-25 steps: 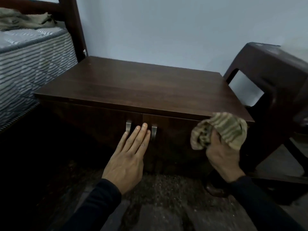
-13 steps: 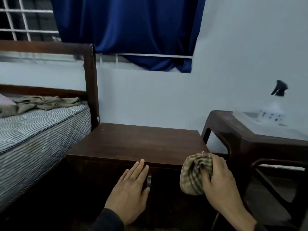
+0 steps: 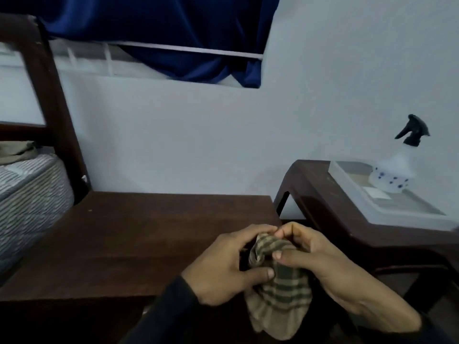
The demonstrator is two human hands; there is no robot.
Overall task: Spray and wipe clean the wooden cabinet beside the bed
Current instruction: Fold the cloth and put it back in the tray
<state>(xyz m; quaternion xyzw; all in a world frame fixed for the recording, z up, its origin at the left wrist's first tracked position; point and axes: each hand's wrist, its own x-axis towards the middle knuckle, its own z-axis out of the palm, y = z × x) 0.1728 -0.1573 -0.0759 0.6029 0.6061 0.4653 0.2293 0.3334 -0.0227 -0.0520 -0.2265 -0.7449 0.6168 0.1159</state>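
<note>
Contact with the front of the dark wooden cabinet (image 3: 149,232) had ended. Half a second earlier the left hand (image 3: 221,269) lay flat against that front while the right hand (image 3: 327,266) alone carried the bunched beige-and-green checked cloth (image 3: 280,296). At this moment both hands had met on the cloth, just above the cabinet's front right corner. The left fingers (image 3: 258,230) were curled over its top fold with the thumb pressed into its side. The right fingers (image 3: 291,229) were curled likewise, the thumb pinching the fabric from the front, so neither hand was free. The lower part of the cloth hung loose below them, apart from the wood. The view had also lifted: the cabinet's doors were out of sight and only its top showed, lying between the striped mattress (image 3: 29,194) of the bed and the dark brown side bench (image 3: 315,194).

For the task, this looked like a pause between strokes. Probably the cloth was being regathered or turned to a fresh face, though the dim light made the fold hard to read. The translucent white spray bottle with the black trigger head (image 3: 395,173) stood in a clear tray (image 3: 352,197) on that bench, well apart from both hands. No wet sheen could be made out on the cabinet top, so spraying may yet have been needed.
</note>
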